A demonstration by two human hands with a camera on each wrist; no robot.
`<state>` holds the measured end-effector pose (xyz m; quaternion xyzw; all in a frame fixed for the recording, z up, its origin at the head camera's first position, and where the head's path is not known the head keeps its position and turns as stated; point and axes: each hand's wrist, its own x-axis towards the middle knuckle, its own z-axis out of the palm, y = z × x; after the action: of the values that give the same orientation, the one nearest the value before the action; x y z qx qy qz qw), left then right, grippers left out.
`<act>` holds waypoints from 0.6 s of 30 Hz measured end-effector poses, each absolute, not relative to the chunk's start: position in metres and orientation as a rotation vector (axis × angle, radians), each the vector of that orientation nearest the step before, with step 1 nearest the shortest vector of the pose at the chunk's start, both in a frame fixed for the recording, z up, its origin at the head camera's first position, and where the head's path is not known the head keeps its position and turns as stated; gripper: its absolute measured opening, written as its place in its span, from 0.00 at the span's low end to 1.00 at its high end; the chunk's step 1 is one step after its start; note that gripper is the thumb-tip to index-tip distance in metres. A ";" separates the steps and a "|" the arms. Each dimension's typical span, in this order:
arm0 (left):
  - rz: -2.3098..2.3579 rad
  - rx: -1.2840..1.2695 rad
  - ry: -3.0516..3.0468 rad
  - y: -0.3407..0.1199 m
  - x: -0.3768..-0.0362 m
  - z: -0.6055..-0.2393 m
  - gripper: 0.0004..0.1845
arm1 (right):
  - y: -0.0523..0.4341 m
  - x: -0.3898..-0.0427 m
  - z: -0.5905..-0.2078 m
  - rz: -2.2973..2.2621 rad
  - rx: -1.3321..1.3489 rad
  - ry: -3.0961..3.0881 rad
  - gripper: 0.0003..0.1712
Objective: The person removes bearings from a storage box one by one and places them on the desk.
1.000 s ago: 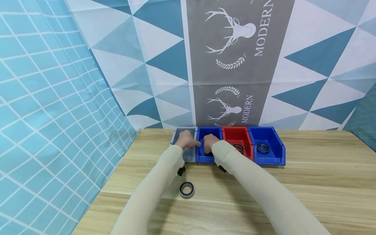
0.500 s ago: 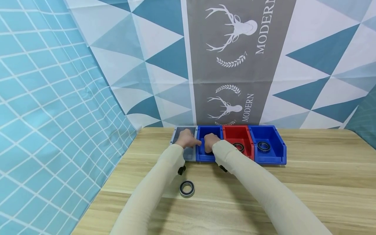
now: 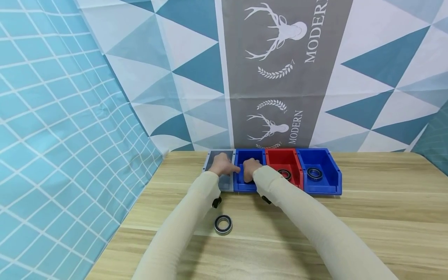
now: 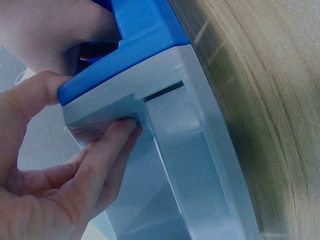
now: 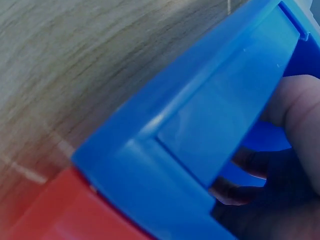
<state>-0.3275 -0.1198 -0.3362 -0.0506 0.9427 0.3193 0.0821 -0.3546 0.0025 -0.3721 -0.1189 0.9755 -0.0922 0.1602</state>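
In the head view my left hand (image 3: 222, 165) is over the border between the grey bin (image 3: 228, 186) and the left blue bin (image 3: 247, 187). Its thumb lies against the blue rim while the fingertips (image 4: 131, 125) press the inner wall of the grey bin, pinching the two adjoining walls. My right hand (image 3: 251, 169) reaches down into that blue bin with bent fingers; the right wrist view shows them behind the bin's front wall (image 5: 225, 100). Something dark with a red edge (image 4: 95, 50) shows beneath the right hand in the left wrist view. I cannot tell whether the right hand holds it.
A red bin (image 3: 281, 157) and another blue bin (image 3: 322, 189) continue the row rightward, each with a bearing, one in red (image 3: 285, 174) and one in blue (image 3: 314, 174). Another bearing (image 3: 223, 225) lies on the wooden table (image 3: 385, 217) between the forearms. Patterned cloth (image 3: 196, 97) hangs behind.
The head view has tilted slightly, so the bins sit a little higher in frame. Both hands stay in place at the bins.
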 end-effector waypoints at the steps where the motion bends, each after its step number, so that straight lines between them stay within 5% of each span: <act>1: 0.956 -0.152 2.817 -0.120 -0.327 -0.336 0.29 | 0.003 -0.354 -0.371 -0.261 -0.344 2.786 0.28; 18: 0.999 -0.169 2.797 -0.122 -0.327 -0.338 0.28 | 0.007 -0.361 -0.376 -0.271 -0.556 2.875 0.16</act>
<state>-0.3268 -0.1221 -0.3375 -0.0568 0.9369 0.3346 0.0833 -0.3611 0.0066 -0.3756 -0.1880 0.9727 -0.0916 0.1004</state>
